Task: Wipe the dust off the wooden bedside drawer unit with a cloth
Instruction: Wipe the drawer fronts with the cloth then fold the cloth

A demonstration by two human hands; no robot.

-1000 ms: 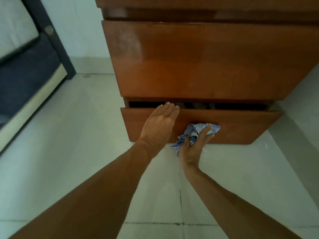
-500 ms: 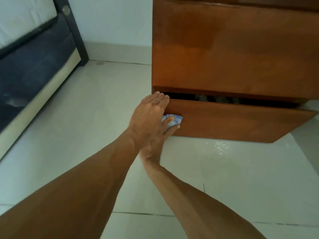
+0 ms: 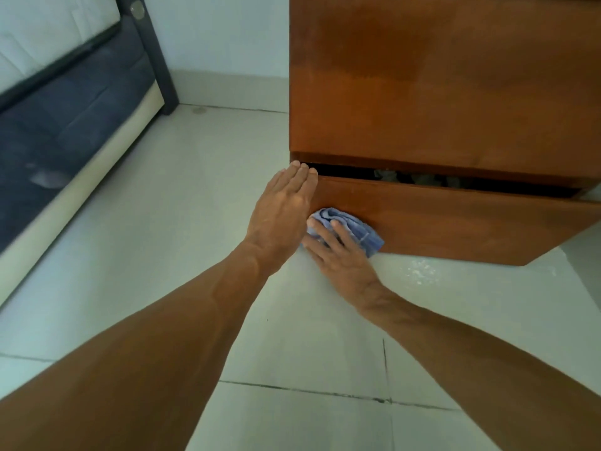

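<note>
Wood, reddish-brown and glossy, fills the upper right: the unit [image 3: 439,76] stands on a pale tiled floor [image 3: 195,222], and its bottom drawer [image 3: 455,219] sits slightly pulled out, leaving a dark gap along its top edge where some greyish contents show. The left hand [image 3: 283,209] lies flat against the drawer's left end, fingers straight and together, gripping nothing, apparently bracing it. The right hand [image 3: 338,252] presses a crumpled blue cloth [image 3: 354,227] onto the lower left of the drawer front, fingers spread over the wad and holding it against the wood rather than clenching it.

What I would worry about is the drawer itself. It is ajar, so a firm push from the cloth could slide it inward, and the left fingertips rest right at the gap's corner, where they might be pinched. The drawer also looks skewed, its right end further out, so sideways rubbing could jam it. A scatter of pale specks on the floor [image 3: 419,271] below the drawer may be fallen dust; the cloth could drag through it and smear it back. To the left is a dark bed frame [image 3: 81,102].

No brand, label or writing is readable anywhere.
</note>
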